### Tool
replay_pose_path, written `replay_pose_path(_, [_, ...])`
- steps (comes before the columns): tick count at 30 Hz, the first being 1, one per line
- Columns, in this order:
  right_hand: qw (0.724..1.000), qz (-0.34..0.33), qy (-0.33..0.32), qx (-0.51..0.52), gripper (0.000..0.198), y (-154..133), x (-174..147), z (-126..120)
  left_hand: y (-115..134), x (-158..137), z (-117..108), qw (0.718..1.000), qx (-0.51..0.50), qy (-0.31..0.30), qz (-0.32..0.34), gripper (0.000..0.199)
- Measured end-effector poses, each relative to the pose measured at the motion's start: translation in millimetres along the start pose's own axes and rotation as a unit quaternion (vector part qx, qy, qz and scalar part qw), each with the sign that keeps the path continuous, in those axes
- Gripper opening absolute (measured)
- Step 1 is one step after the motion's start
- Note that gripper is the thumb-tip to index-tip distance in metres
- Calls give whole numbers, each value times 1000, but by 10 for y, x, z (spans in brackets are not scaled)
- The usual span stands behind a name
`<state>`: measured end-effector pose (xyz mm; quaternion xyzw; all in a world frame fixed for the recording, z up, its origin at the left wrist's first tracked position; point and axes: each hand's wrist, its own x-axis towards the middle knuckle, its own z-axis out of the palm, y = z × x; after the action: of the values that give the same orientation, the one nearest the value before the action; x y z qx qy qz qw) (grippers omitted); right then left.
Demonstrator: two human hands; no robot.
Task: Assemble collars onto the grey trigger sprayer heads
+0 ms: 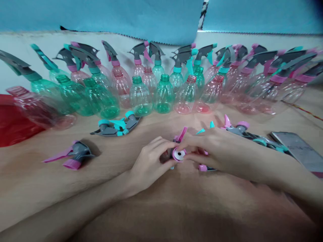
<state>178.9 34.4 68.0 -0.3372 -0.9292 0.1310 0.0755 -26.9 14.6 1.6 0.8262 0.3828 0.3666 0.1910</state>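
Observation:
A grey and pink trigger spray head [179,154] is held between my two hands, its pink collar and white inner disc with a dark hole facing me. My left hand [152,156] has its fingers closed around the left side. With thumb and fingertips, my right hand [199,144] pinches the collar from the right. The pink trigger points up above the fingers; much of the grey body is hidden. Beneath my right hand, parts of other spray heads with pink and turquoise pieces show, among them a pink nozzle [202,167].
Open-necked bottles, such as a green one [163,97], stand across the back, with capped spray bottles behind. Loose spray heads lie at left [78,154], centre-left [117,126] and right [242,127]. A phone [300,149] lies right; a red bag [17,121] sits left.

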Motion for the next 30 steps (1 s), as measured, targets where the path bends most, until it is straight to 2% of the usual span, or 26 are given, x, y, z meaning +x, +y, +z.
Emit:
replay_pose_path(4, [999,-11,5,-49,14,15,-4,18,5,10,-3,1000,2,2,0,18])
replay_pose_path(9, [997,-53,-27,-41,20,66,-15,-5,26,8,-5,1000,8,-4,-9,20])
replay_pose_path(13, [998,-38,-39,-44,21,83,-27,-11,29,2,-3,1000,7,-2,-3,19])
replay_pose_path(18, [998,-54,-9,-38,21,31,-20,-20,25,0,0,1000,10,-5,-7,19])
replay_pose_path(24, [999,-14,-31,-4,22,-74,27,-32,19,-5,-1,1000,6,-2,-4,15])
replay_pose_path(28, [1000,-3,-12,-18,17,-85,20,-18,6,-11,6,1000,7,-5,2,15])
replay_pose_path(30, [1000,-21,1,-23,20,-72,-3,-4,4,-12,9,1000,8,-2,4,16])
